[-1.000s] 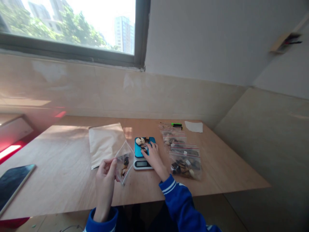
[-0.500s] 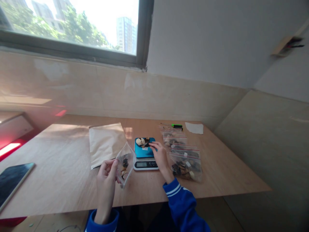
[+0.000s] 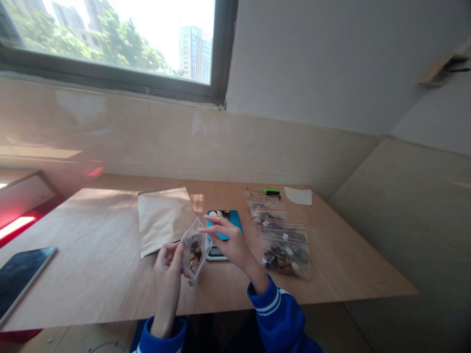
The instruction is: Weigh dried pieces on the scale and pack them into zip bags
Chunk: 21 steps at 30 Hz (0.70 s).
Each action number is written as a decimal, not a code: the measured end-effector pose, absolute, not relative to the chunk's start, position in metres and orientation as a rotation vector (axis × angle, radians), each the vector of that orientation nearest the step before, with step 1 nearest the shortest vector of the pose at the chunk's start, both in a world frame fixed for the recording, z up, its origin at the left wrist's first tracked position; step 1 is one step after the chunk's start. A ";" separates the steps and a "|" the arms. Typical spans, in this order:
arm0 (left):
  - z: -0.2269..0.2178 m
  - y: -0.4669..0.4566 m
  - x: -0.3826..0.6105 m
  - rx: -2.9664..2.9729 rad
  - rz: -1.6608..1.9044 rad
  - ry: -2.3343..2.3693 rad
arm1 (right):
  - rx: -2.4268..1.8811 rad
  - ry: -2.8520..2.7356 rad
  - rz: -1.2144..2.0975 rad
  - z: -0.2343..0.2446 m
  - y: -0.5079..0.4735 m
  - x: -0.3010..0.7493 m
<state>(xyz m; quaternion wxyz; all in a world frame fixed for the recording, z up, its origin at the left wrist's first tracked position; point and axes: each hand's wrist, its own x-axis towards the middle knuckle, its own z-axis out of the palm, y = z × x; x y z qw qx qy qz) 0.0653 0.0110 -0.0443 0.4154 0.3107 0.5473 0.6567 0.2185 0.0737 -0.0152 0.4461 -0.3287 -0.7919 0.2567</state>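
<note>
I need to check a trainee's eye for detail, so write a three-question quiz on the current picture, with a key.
1. Which hand grips the small open bag?
2. True or false: the blue-topped scale stands between the large tan packet and the filled clear bags.
3. What colour is the handle of the tool near the white paper?
A) red
B) green and black
C) yellow

Key:
1. The left hand; the fingers of the right hand are at the bag's mouth.
2. True.
3. B.
</note>
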 end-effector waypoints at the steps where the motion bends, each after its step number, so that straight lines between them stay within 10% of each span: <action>1: -0.044 0.010 0.065 0.780 1.653 1.378 | -0.871 -1.927 0.604 -0.021 0.081 0.220; 21: -0.048 0.006 0.059 0.780 1.665 1.375 | -1.386 -1.795 0.539 -0.072 0.158 0.234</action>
